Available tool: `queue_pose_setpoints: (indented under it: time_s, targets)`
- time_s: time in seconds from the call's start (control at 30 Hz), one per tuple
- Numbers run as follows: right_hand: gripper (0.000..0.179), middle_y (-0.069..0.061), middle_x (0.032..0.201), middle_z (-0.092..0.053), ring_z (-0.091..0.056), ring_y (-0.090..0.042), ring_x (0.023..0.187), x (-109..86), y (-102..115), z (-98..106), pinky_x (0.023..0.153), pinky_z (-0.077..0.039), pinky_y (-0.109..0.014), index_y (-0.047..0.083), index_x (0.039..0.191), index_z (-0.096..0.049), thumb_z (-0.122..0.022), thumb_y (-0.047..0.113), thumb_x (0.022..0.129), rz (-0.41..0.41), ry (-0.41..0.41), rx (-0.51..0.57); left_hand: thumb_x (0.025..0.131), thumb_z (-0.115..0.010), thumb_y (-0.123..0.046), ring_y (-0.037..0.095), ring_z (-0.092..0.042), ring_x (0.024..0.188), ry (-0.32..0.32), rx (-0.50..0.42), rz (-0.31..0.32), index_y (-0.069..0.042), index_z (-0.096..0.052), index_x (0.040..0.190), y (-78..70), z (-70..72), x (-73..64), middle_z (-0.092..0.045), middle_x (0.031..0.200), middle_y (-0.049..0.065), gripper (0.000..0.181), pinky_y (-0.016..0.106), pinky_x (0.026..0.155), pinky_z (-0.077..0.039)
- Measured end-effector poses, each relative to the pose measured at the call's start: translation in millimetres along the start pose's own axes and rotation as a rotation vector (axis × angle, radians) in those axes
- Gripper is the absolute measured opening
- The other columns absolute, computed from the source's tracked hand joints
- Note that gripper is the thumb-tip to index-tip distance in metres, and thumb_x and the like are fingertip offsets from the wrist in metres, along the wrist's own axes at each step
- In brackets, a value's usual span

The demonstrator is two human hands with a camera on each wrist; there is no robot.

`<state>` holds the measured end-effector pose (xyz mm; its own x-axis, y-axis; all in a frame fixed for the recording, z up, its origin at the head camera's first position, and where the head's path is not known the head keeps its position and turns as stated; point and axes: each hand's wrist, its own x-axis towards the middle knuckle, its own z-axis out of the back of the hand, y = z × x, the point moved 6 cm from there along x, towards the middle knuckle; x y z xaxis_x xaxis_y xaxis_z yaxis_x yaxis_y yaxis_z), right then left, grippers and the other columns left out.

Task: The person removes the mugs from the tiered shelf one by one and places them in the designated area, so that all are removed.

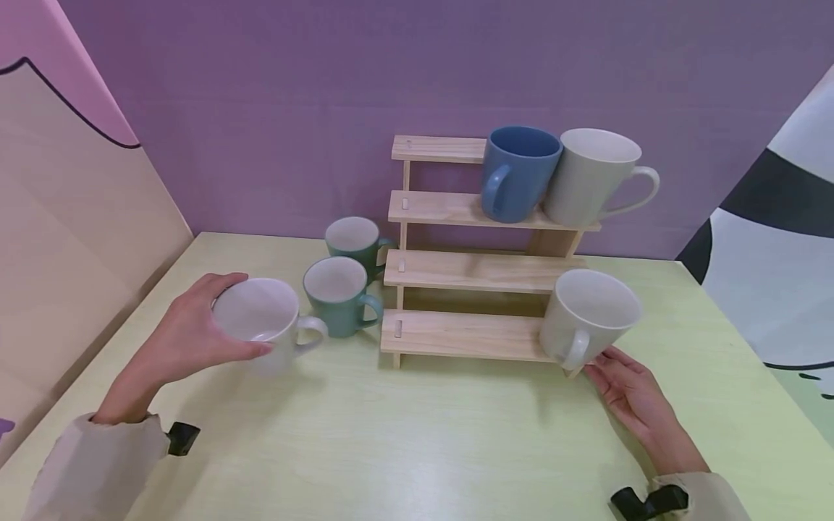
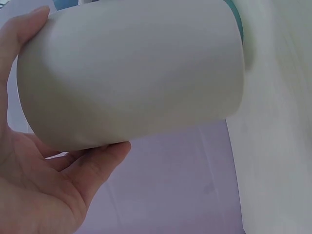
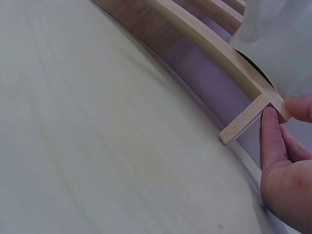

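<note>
My left hand (image 1: 198, 325) grips a white mug (image 1: 287, 340) by its rim, fingers and thumb on opposite sides. In the left wrist view the mug's pale side (image 2: 131, 73) fills the frame, its base close to the tabletop. At the right, my right hand (image 1: 628, 394) pinches the front right end of the lowest board on a wooden tiered rack (image 1: 465, 336). The right wrist view has the thumb (image 3: 300, 108) at that board's end and a finger under it. Just above this hand, another white mug (image 1: 596, 311) stands on the lowest board.
Two teal mugs (image 1: 335, 297) with white insides stand on the table left of the rack. Higher on the rack, a blue mug (image 1: 517, 174) and a white mug (image 1: 589, 177) sit side by side at the right. A purple backdrop (image 1: 293, 108) rises behind the table.
</note>
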<state>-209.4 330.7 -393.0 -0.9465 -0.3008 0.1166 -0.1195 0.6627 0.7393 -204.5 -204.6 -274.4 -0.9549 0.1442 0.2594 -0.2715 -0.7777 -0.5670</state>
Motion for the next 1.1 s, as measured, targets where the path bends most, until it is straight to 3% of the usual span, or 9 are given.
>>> queue_pose_setpoints:
  time_s: [0.3,0.73,1.1]
  targets:
    - [0.043,-0.007,0.118,-0.067,-0.066,-0.019,0.107,0.8,-1.7,-1.8,0.092,-0.052,-0.029,0.002,0.119,-0.065,-0.027,-0.007,0.1,0.0,0.012,0.008,0.061,-0.089,-0.033,0.038,-0.054,0.098,-0.048,0.021,0.014,0.001,-0.045,0.134,10.1,8.3,2.7,-0.051,0.123,0.02,0.092,0.038,0.071,-0.047]
    - [0.043,-0.006,0.119,-0.067,-0.066,-0.019,0.107,0.0,-2.5,-1.8,0.092,-0.051,-0.029,0.003,0.119,-0.065,-0.028,-0.006,0.101,-0.013,0.003,0.017,0.065,-0.086,-0.034,0.038,-0.051,0.099,-0.055,0.034,0.055,0.003,-0.042,0.136,17.6,9.7,9.6,-0.049,0.124,0.023,0.091,0.039,0.072,-0.045]
    - [0.043,-0.007,0.118,-0.067,-0.066,-0.019,0.107,-0.3,-0.4,-0.9,0.092,-0.051,-0.029,0.001,0.118,-0.065,-0.027,-0.007,0.1,0.008,0.028,0.002,0.069,-0.083,-0.032,0.042,-0.051,0.102,-0.1,-0.015,0.11,0.005,-0.042,0.135,28.6,8.3,17.3,-0.048,0.125,0.027,0.086,0.043,0.074,-0.045]
